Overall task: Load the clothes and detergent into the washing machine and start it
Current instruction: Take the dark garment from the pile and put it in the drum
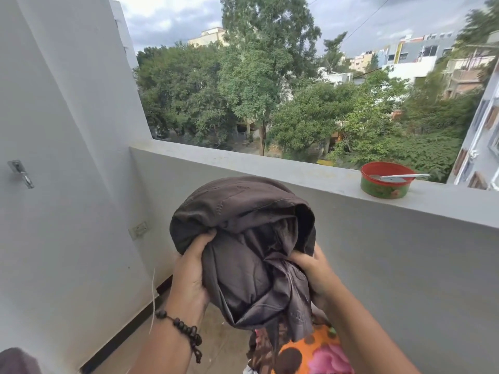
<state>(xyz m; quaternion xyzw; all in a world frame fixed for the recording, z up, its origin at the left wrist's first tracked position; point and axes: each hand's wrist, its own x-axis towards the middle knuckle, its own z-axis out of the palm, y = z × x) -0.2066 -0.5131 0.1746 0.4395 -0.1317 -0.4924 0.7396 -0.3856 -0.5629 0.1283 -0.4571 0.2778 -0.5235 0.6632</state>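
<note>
Head view: 2 hands, left hand [189, 276] and right hand [314, 271], around dark garment [243, 238], near parapet ledge [270, 168].

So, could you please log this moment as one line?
hands: left hand and right hand grip dark brown garment | washing machine: unseen | ledge: red-green tub
</note>
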